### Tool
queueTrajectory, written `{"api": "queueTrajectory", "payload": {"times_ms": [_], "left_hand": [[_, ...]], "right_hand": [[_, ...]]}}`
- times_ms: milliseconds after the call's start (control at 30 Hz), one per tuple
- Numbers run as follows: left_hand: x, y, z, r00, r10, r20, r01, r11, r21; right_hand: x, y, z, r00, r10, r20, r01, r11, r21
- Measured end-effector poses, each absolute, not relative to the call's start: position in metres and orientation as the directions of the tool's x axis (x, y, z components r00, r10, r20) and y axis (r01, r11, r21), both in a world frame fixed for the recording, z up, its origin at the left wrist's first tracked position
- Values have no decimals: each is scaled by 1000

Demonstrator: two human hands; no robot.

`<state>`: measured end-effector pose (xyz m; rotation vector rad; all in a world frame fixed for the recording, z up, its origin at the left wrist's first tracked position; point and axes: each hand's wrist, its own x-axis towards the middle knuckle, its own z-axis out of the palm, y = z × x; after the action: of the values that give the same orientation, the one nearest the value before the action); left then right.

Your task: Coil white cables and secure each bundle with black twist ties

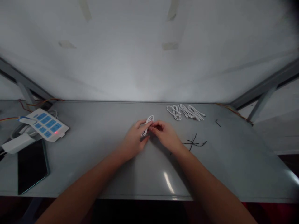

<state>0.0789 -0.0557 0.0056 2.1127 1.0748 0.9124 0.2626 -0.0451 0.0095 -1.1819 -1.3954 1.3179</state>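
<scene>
Grey metal bench top under a white wall with tape strips, steel frame braces running in at both sides, lighting dim. In hand right now: a white cable coil, bundled into a narrow flat loop, is being held near the middle of the bench and pinched from both sides. Left hand is curling its thumb and fingers around the coil's lower half, not spread. Right hand is closing in from the other side, its fingertips pinching at the coil's middle. Both hands are nearly touching there and the overlap is blurry, so this is probably a thumb-and-finger pinch, not certain. Nearby, a row of looped white cables is lying behind and to the right, with black wire offcuts lying just past the right hand and a short black wire piece further out. Far left, a blue-socket power strip is showing a lit red indicator, with a white power adapter and a dark tablet beside it, orange and red wires trailing behind.
</scene>
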Motion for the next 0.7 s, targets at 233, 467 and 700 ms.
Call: {"api": "queueTrajectory", "payload": {"times_ms": [233,467,700], "left_hand": [[68,-55,23,458,868,191,505,-431,748],[63,-55,26,451,821,350,506,-558,658],[61,-55,26,476,719,506,399,-689,605]], "right_hand": [[269,-47,17,-290,946,-148,41,-142,-989],[268,-50,21,-473,834,-284,-183,-408,-894],[274,-48,25,-549,795,-258,-243,-447,-861]]}}
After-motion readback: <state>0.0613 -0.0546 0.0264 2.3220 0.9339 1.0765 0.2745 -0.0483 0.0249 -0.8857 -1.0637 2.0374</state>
